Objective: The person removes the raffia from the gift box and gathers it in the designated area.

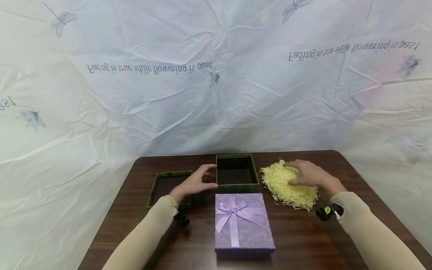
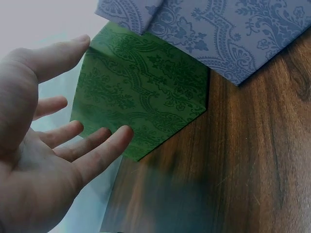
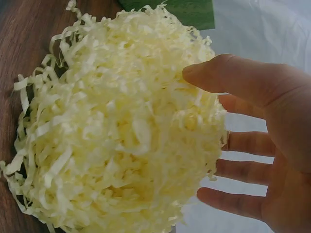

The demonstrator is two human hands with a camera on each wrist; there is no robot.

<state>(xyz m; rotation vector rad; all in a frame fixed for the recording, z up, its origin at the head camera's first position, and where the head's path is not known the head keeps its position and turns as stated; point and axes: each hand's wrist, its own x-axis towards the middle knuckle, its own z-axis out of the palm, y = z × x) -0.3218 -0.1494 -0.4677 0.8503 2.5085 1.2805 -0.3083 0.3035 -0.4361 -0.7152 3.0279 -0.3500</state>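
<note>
An open green patterned gift box point(image 1: 237, 186) with a dark inside stands at the back middle of the table. At its left side my left hand point(image 1: 195, 182) spreads thumb and fingers, the tips close to the wall; whether they touch is unclear. In the left wrist view the left hand point(image 2: 53, 126) holds nothing beside the green box point(image 2: 141, 92). My right hand point(image 1: 308, 174) lies over a heap of pale yellow shredded paper point(image 1: 281, 187). The right wrist view shows the right hand point(image 3: 286, 121) with extended fingers at the edge of the shredded paper point(image 3: 126, 126).
In front of the green box sits a closed purple gift box point(image 1: 249, 234) with a ribbon bow. A green box lid point(image 1: 163, 189) lies inside-up at the left, partly behind the left arm. White printed sheeting point(image 1: 216, 105) hangs around the brown wooden table point(image 1: 303, 236).
</note>
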